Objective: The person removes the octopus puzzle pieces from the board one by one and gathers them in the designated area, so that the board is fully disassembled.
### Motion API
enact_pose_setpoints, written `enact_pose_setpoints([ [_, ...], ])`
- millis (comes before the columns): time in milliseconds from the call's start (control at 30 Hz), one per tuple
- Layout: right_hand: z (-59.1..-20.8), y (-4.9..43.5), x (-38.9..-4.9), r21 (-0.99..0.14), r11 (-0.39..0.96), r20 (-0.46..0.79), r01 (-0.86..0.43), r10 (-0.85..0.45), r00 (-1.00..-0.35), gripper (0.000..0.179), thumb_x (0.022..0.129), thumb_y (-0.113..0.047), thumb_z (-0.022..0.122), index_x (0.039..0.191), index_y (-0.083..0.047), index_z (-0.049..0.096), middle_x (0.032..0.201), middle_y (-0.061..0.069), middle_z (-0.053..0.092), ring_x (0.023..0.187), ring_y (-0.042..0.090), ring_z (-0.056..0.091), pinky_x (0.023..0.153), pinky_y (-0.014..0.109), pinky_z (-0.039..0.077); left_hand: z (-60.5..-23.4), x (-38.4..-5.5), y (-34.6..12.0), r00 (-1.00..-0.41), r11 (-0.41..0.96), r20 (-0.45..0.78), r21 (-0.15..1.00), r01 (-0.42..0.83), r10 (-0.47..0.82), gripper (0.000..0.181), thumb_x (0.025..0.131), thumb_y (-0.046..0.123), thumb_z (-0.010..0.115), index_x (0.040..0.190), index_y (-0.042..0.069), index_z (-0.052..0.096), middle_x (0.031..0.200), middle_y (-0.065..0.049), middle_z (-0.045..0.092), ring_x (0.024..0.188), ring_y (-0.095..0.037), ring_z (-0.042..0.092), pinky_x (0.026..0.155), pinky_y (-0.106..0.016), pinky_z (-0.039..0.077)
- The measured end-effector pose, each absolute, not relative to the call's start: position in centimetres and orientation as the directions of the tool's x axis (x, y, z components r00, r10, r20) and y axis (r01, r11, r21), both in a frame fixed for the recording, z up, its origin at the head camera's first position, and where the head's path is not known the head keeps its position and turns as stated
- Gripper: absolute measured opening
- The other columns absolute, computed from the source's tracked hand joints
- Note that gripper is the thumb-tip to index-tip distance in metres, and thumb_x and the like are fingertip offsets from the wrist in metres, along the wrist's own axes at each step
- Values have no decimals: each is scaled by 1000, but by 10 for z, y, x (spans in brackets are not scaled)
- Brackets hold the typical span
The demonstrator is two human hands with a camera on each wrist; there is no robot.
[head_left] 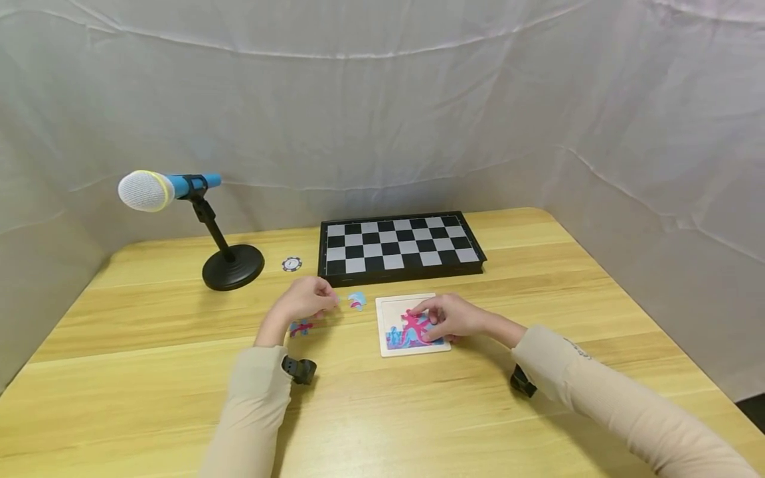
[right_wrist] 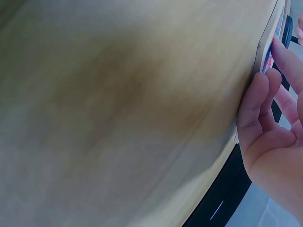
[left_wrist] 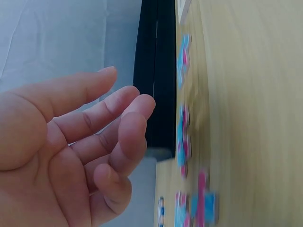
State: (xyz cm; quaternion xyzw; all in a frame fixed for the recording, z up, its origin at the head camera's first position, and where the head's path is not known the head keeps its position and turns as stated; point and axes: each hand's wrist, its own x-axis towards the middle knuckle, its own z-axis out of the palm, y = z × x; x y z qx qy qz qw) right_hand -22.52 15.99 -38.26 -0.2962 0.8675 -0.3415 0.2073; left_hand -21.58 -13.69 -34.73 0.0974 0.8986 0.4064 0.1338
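Seating of puzzle pieces (head_left: 409,337) in the tray (head_left: 380,332)
With left hand (head_left: 301,300) near the loose pieces (head_left: 357,301), fingers slack and empty, and right hand (head_left: 455,315) touching the puzzle pieces (pinching or pressing: cannot tell), best check alignment before pressing flat.

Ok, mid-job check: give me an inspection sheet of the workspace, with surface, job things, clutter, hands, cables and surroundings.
Surface: wood-grain table, light-toned.
Job things: puzzle tray, partly filled with pink-and-blue pieces; several loose pieces on the table, beside and under the left hand.
Clutter: checkered board behind the tray; microphone on a black stand; round chip beside the stand.
Hands: left hand above the loose pieces, fingers loosely curved, holding nothing visible; right hand at the tray, fingertips on the pieces there, grip unclear.
Cables: nothing seen.
Surroundings: pale cloth behind and at both sides.
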Motion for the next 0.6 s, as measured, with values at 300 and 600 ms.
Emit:
enact_pose_setpoints([
  [300,-381,159,-225,-705,614,-176,-355,-636,-752,51,74,-14,73,119,-1,52,70,2,46,44,12,42,42,23,39,-346,-222,-110,-928,659,-160,744,111,337,10,83,11,60,81,1,61,76,-8,60,53,-16,50,54,-25,43],
  [600,-380,160,-225,-709,619,-189,-336,-627,-756,57,74,-13,73,122,3,47,73,3,48,42,10,41,41,21,38,-347,-228,-88,-916,692,-140,700,177,376,6,80,9,61,78,4,63,68,-8,60,49,-16,51,53,-22,38],
])
